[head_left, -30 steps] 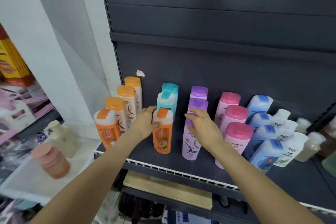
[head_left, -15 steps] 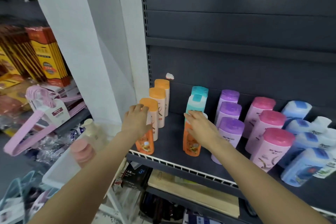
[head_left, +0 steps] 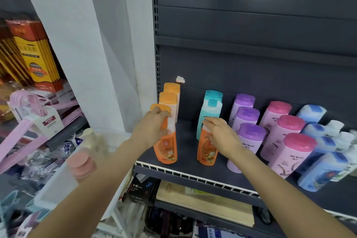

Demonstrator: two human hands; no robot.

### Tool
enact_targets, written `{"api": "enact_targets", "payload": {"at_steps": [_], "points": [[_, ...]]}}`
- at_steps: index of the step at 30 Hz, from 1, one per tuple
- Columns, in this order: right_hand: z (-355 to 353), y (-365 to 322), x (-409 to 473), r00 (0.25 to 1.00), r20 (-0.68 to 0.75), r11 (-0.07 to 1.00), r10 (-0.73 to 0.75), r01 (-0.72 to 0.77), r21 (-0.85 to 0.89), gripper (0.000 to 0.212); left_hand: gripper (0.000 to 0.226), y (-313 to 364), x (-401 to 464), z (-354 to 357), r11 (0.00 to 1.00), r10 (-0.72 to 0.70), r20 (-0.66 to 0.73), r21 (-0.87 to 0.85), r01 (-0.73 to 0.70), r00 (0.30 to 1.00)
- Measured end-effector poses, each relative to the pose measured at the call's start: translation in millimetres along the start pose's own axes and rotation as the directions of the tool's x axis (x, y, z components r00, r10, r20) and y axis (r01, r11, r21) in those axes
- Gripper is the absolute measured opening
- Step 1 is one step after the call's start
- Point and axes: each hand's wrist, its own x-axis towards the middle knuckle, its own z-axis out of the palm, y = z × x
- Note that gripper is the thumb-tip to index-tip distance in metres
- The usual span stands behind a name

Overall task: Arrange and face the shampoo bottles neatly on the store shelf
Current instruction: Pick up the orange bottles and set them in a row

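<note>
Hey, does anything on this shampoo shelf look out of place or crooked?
Yes. One orange bottle, under the right hand, stands at the front of the teal row, not with its twin held by the left hand in the orange row. A white scrap sticks to the back panel.

left arm (head_left: 92, 176): bare, no sleeve | right arm (head_left: 280, 185): bare, no sleeve

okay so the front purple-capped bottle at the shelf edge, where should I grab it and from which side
Grip the front purple bottle around its upper body, just under the purple cap, fingers coming from the front and above. It stands upright at the shelf edge, with the right hand close on one side and a pink-capped bottle on the other, so the sides look crowded.
</note>
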Motion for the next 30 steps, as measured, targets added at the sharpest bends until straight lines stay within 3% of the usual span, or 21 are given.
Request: {"api": "enact_targets", "payload": {"at_steps": [4, 8, 11, 14, 20, 24, 30], "points": [[-8, -6, -2, 0.999, -0.001, 0.983, 0.036, -0.036, 0.180, 0.050, 0.046, 10, -8, -24, 0.968, -0.039, -0.149, -0.250, 0.001, 0.988], [-17, -19, -3, 0.995, -0.093, 0.900, 0.034, 0.010, 0.435, 0.054, 0.043, 18, -15, -48, 0.944, -0.034, -0.233, -0.328, -0.046, 0.972], [-16, -24, 0, 0.998, 0.057, 0.817, 0.025, -0.053, 0.574, 0.064, 0.043, 18, -20, -60, 0.928, -0.036, -0.267, -0.366, -0.067, 0.963], [-6, -25, 4, 0.985, 0.168, 0.751, -0.027, -0.091, 0.654, 0.058, 0.042, 14, -26, -70, 0.901, -0.062, -0.312, -0.425, -0.081, 0.948], [1, -33, 8, 0.993, 0.119, 0.727, 0.002, -0.083, 0.681, 0.049, 0.039, -7, -36, -81, 0.787, -0.146, -0.344, -0.608, -0.101, 0.928], [-1, -44, 9, 0.999, 0.019, 0.744, 0.044, -0.045, 0.666, 0.051, 0.043, -22, -42, -75, 0.636, -0.260, -0.330, -0.766, -0.096, 0.908], [-3, -64, 6, 0.973, -0.179, 0.781, 0.144, -0.001, 0.625, 0.047, 0.054, -35, -37, -57, 0.503, -0.485, -0.228, -0.862, 0.056, 0.845]]}}
